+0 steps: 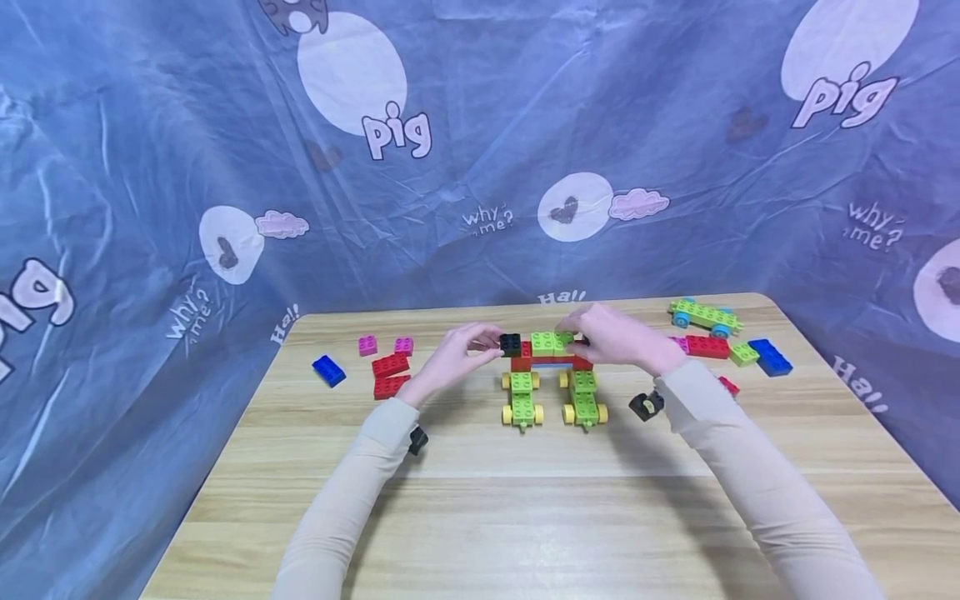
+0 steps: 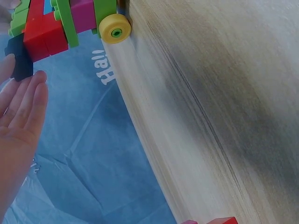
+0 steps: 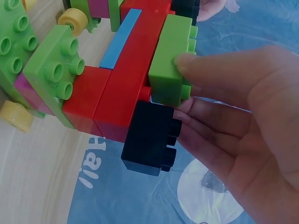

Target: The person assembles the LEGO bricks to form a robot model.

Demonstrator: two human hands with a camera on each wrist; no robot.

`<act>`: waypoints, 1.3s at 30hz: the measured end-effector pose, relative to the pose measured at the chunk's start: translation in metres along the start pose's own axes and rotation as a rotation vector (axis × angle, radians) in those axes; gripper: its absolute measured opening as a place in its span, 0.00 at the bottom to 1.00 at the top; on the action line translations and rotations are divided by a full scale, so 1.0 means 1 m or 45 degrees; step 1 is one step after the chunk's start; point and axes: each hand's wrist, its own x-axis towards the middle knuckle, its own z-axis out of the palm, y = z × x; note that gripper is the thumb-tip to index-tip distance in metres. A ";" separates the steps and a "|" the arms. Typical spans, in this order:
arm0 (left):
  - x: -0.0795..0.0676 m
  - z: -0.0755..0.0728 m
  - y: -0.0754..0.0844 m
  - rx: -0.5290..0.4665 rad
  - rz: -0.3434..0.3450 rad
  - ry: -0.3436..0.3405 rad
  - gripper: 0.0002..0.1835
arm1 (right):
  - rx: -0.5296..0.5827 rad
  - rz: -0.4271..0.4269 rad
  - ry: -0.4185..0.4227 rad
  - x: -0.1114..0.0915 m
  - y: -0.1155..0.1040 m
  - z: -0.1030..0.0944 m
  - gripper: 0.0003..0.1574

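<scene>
Table point(image 1: 480, 525) below; green block point(image 3: 166, 60) between the right hand's point(image 1: 609, 335) thumb point(image 3: 210, 71) and fingers point(image 3: 208, 142).

Head view: bottom edge cuts both sleeves point(image 1: 757, 475). Left wrist view: left edge crops left hand point(image 2: 21, 114); bottom edge cuts a red brick point(image 2: 224, 221). Right wrist view: right edge crops right hand point(image 3: 247, 112).

Printed blue cloth point(image 1: 480, 142) behind a table point(image 1: 480, 533) of toy bricks point(image 1: 542, 342) suggests a play corner.
</scene>
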 end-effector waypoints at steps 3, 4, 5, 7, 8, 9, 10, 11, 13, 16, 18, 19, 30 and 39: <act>0.000 0.000 0.000 -0.004 -0.009 -0.007 0.20 | -0.005 0.008 -0.006 -0.001 -0.001 0.000 0.06; 0.000 0.000 0.000 -0.007 -0.010 -0.011 0.21 | -0.003 0.014 -0.005 -0.001 -0.001 0.000 0.06; 0.000 -0.001 0.000 -0.009 -0.011 -0.015 0.21 | 0.002 0.022 -0.003 -0.001 -0.002 0.000 0.06; 0.000 -0.001 0.000 -0.006 -0.008 -0.019 0.22 | 0.008 0.043 0.001 -0.002 -0.002 0.000 0.07; 0.000 -0.001 -0.001 -0.004 -0.007 -0.020 0.22 | 0.004 0.053 0.005 -0.003 -0.003 0.000 0.09; 0.001 -0.001 -0.001 -0.005 -0.005 -0.022 0.22 | -0.003 0.064 0.008 -0.003 -0.003 0.000 0.11; 0.001 -0.001 -0.002 -0.007 -0.002 -0.023 0.22 | -0.009 0.072 0.007 -0.004 -0.003 0.000 0.12; 0.001 -0.001 -0.003 -0.006 -0.001 -0.022 0.22 | -0.017 0.078 0.009 -0.004 -0.003 0.001 0.13; 0.001 0.000 -0.003 -0.007 0.000 -0.023 0.22 | -0.035 0.083 0.010 -0.005 -0.003 0.001 0.15; 0.001 0.000 -0.003 -0.006 0.002 -0.021 0.23 | -0.049 0.070 0.018 -0.005 -0.002 0.002 0.15; 0.002 0.000 -0.003 -0.005 0.004 -0.020 0.23 | -0.052 0.050 0.026 -0.004 -0.001 0.003 0.13; 0.002 0.000 -0.002 -0.006 0.004 -0.019 0.23 | -0.053 0.040 0.029 -0.004 -0.001 0.004 0.12; 0.003 0.001 -0.002 0.008 0.008 -0.003 0.23 | -0.056 0.066 0.000 -0.002 0.001 0.003 0.12; 0.003 0.002 -0.002 0.005 0.009 -0.004 0.22 | -0.049 0.082 -0.022 -0.001 -0.001 0.002 0.10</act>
